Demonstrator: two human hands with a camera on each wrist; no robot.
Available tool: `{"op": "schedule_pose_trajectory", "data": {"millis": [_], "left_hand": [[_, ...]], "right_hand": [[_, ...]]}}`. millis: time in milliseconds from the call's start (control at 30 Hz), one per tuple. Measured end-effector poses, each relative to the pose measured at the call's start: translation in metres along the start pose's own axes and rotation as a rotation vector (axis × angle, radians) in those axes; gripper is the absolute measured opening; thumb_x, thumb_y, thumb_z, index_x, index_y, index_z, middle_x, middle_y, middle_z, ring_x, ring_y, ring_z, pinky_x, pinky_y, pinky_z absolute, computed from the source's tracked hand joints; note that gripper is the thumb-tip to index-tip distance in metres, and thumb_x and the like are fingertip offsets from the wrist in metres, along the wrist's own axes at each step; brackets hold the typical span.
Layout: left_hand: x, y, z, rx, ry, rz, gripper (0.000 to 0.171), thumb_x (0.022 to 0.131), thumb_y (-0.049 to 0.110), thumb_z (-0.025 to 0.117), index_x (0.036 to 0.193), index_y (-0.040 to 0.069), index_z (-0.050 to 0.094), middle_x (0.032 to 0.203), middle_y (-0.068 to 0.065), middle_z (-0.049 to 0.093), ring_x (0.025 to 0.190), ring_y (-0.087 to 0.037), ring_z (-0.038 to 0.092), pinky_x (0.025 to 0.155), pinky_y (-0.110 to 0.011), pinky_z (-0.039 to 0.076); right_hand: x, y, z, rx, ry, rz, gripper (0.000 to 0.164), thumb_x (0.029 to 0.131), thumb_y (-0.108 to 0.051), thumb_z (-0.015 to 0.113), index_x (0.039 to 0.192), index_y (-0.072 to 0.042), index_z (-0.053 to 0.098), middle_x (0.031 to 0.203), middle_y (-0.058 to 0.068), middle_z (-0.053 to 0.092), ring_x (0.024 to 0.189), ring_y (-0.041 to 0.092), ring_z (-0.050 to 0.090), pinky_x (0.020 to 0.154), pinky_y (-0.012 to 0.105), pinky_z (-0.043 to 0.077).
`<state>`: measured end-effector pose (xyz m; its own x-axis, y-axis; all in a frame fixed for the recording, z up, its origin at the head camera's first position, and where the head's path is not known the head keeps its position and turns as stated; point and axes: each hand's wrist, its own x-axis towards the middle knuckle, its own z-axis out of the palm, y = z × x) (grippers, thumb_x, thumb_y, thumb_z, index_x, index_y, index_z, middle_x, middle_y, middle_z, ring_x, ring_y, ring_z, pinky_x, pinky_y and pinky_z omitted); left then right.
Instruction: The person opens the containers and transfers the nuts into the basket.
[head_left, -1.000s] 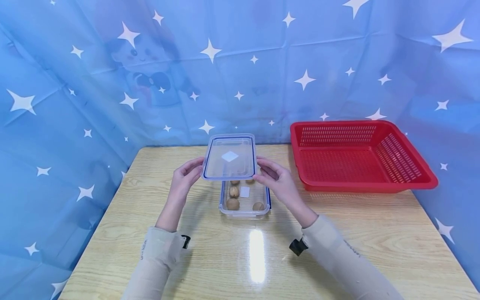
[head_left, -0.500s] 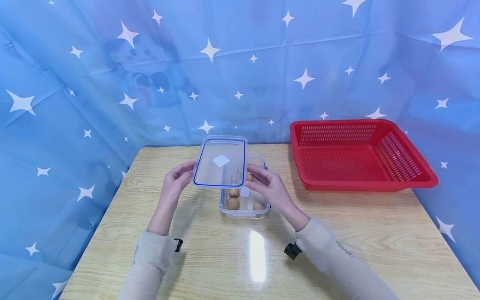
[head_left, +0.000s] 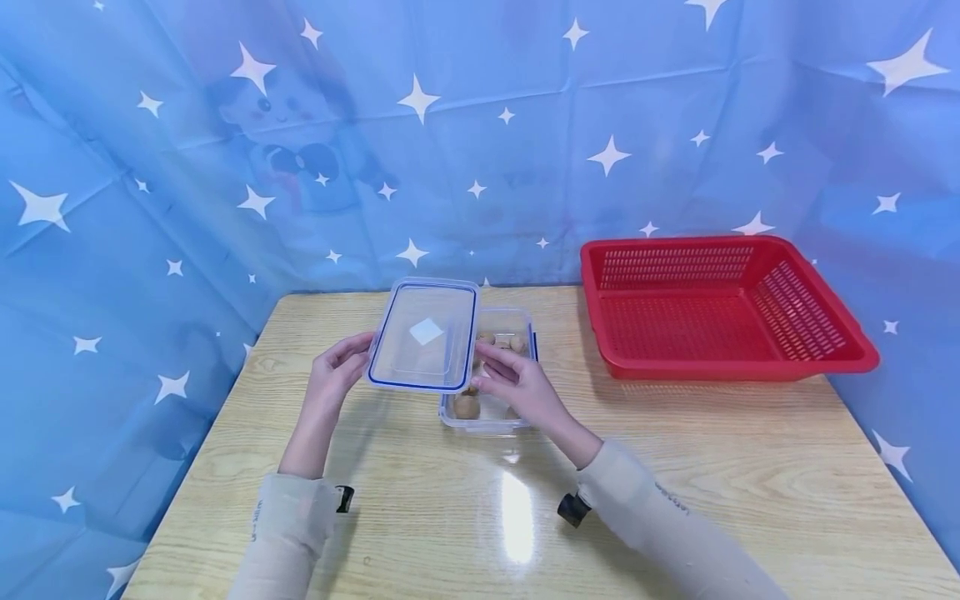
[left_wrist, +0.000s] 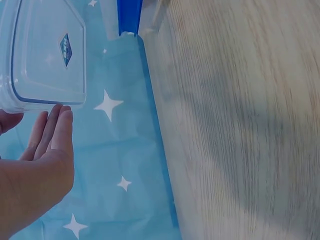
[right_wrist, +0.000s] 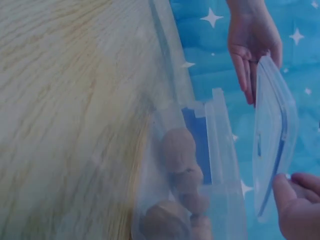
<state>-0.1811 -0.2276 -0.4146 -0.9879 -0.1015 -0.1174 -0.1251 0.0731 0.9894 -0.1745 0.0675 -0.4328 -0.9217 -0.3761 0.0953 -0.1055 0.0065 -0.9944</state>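
Both hands hold up a clear plastic lid (head_left: 412, 365) with a blue seal and a pale diamond-shaped label. My left hand (head_left: 339, 364) grips its left edge, thumb on one side and fingers fairly straight under the rim in the left wrist view. At the opposite edge, my right hand (head_left: 519, 387) pinches the lid between thumb and fingers. Beneath and to the right, a clear food container (head_left: 491, 427) with blue side clips stands on the table, partly covered from sight by the lid and right hand. Inside it lie several walnuts (head_left: 467, 407); the right wrist view shows more walnuts (right_wrist: 179, 150) along its wall.
A red plastic basket (head_left: 675, 369) with slotted sides stands at the back right of the wooden table (head_left: 420, 517). Behind the table hangs a blue curtain (head_left: 517, 217) with white stars. Black wrist straps (head_left: 573, 508) show at the sleeves.
Both hands have carried the lid left and slightly toward me, tilting it a little. More of the container's far end now shows. The container and basket have stayed put.
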Motion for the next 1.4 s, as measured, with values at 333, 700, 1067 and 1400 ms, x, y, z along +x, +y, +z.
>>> {"op": "schedule_pose_trajectory", "data": {"millis": [333, 700, 1067, 1400], "left_hand": [[-0.003, -0.004, -0.017, -0.033, -0.006, -0.013, 0.044, 0.1, 0.008, 0.054, 0.142, -0.006, 0.048, 0.112, 0.015, 0.067, 0.103, 0.004, 0.064, 0.093, -0.009, 0.055], [-0.007, -0.014, -0.041, -0.036, -0.009, -0.029, 0.047, 0.101, 0.013, 0.055, 0.143, -0.007, 0.045, 0.11, 0.018, 0.067, 0.102, 0.005, 0.065, 0.092, -0.008, 0.055], [-0.01, -0.026, -0.058, -0.073, 0.012, -0.061, 0.046, 0.101, 0.008, 0.054, 0.143, -0.008, 0.045, 0.104, 0.019, 0.07, 0.098, 0.005, 0.065, 0.088, -0.007, 0.055], [-0.009, -0.035, -0.071, -0.065, 0.021, -0.083, 0.044, 0.101, 0.004, 0.05, 0.142, -0.008, 0.046, 0.1, 0.023, 0.071, 0.097, 0.007, 0.064, 0.083, -0.007, 0.055]], "right_hand": [[0.001, 0.004, 0.018, 0.052, -0.046, 0.027, 0.062, 0.093, -0.001, 0.065, 0.148, 0.009, 0.038, 0.154, 0.024, 0.041, 0.144, 0.035, 0.041, 0.114, 0.025, 0.043], [0.002, 0.006, 0.038, 0.034, -0.159, 0.043, 0.07, 0.096, -0.008, 0.064, 0.154, 0.004, 0.027, 0.161, 0.02, 0.03, 0.149, 0.032, 0.033, 0.12, 0.033, 0.037], [0.006, 0.01, 0.055, 0.044, -0.272, 0.078, 0.077, 0.097, -0.005, 0.062, 0.157, 0.005, 0.015, 0.166, 0.019, 0.015, 0.152, 0.035, 0.025, 0.124, 0.04, 0.03], [0.004, 0.011, 0.076, 0.042, -0.305, 0.106, 0.086, 0.095, -0.006, 0.063, 0.158, 0.004, 0.004, 0.167, 0.021, 0.007, 0.153, 0.036, 0.019, 0.127, 0.043, 0.024]]}}
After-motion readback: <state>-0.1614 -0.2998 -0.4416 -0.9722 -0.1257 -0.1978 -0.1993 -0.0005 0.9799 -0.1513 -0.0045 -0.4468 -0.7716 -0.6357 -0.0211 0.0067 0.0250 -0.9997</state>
